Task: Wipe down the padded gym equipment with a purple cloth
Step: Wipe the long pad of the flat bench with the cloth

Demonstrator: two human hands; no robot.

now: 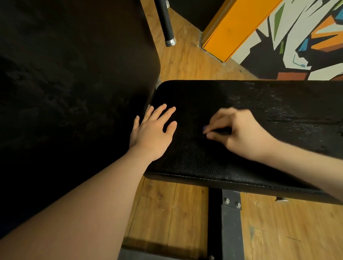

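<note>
Resting flat and released on the bench seat pad [245, 110], the left hand [152, 130] lies just beside the right hand [236, 132], which pinches a barely visible purple cloth [204, 129] mid-pad, the pad's unwiped length extending rightward.

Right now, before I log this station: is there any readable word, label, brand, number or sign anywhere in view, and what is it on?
None readable.
Wall mural: abstract coloured shapes only, no letters to make out.
Black bench pad: no logo or tag showing.
Metal frame: bolts only, no plate or number.
Left hand lies flat on the pad; right hand pinches something small, blurred, with no text.
</note>
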